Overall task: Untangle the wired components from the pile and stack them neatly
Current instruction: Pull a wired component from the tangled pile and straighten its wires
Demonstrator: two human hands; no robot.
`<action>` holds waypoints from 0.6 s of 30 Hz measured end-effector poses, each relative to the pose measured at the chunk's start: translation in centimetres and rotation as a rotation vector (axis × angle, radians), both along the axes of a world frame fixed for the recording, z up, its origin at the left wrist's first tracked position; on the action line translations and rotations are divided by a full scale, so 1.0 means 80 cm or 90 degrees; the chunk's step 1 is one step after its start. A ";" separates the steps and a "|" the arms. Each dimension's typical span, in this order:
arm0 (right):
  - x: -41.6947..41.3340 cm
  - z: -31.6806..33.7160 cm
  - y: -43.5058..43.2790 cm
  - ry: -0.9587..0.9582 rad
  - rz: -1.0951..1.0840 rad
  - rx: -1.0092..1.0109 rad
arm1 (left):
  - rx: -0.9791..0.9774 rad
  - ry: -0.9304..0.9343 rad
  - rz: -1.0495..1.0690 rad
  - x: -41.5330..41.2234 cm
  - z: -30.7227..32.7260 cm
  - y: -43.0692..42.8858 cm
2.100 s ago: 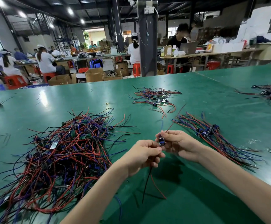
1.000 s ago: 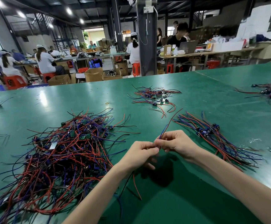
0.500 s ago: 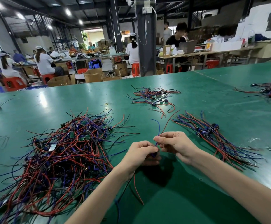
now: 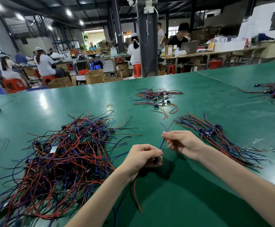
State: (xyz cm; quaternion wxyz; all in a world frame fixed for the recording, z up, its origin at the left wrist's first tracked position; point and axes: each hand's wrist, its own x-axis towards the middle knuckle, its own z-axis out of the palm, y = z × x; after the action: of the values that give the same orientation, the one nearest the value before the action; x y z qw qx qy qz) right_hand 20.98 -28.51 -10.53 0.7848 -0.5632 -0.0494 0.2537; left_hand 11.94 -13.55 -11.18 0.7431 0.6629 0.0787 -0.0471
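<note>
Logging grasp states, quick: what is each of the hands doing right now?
Left hand: closed on a small dark wired component.
Right hand: pinching the thin blue wire that runs up from the left hand.

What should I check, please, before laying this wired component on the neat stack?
1. Grip of the left hand on the component: ok, fingers curled round it.
2. Pinch of the right hand on the blue wire: ok.
3. The red wire gathered: not ok, it dangles below the left hand.
4. Its other wires free of the tangled pile: cannot tell.
5. The neat stack lying just beyond the right hand: ok.
</note>
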 end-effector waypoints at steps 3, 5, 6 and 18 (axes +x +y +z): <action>0.015 0.006 -0.015 0.038 -0.060 0.039 | -0.003 -0.015 -0.031 0.000 -0.002 -0.003; 0.018 0.006 -0.017 0.025 -0.078 0.029 | -0.010 -0.025 -0.037 0.000 -0.003 -0.004; 0.019 0.004 -0.017 0.007 -0.091 0.019 | -0.018 -0.028 -0.034 0.000 -0.003 -0.004; 0.028 -0.002 -0.020 -0.224 -0.181 -0.066 | -0.034 -0.061 0.014 0.002 -0.011 -0.001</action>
State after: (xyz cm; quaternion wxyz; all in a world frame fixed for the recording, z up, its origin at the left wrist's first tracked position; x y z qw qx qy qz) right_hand 23.21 -30.11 -10.67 0.7623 -0.6393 -0.0924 0.0406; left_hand 12.08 -13.67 -12.06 0.7639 0.6434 0.0490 -0.0096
